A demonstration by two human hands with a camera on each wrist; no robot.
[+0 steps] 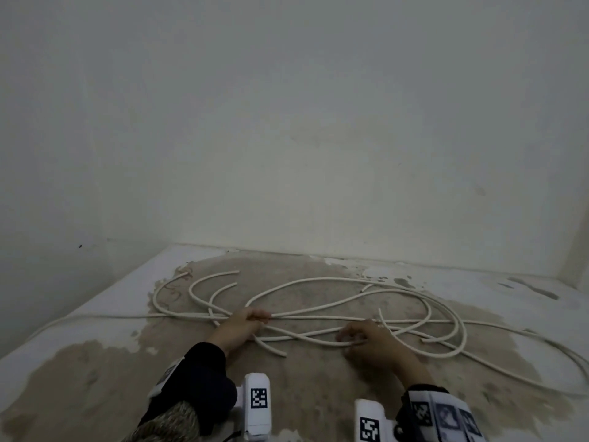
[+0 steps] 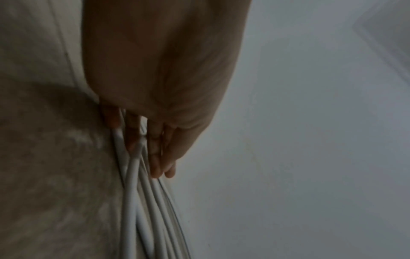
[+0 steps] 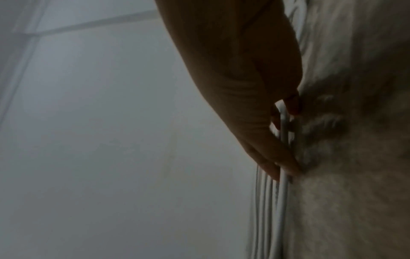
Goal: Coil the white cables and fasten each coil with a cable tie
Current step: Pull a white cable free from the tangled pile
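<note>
Several white cables (image 1: 318,282) lie in loose, overlapping loops on a stained floor (image 1: 302,393). My left hand (image 1: 251,317) grips a bunch of the strands where they cross at the middle left. The left wrist view shows its fingers (image 2: 155,154) curled round several white cables (image 2: 137,201). My right hand (image 1: 353,338) is a little to the right and nearer me, fingers curled round strands of the same tangle. In the right wrist view its fingers (image 3: 281,157) close on a bundle of cables (image 3: 272,210). No cable tie is visible.
The floor has a tan patch in the middle and white paint at its edges (image 1: 95,314). Plain walls (image 1: 287,122) rise behind and on both sides. Long cable runs trail off to the left (image 1: 63,320) and to the right (image 1: 541,342).
</note>
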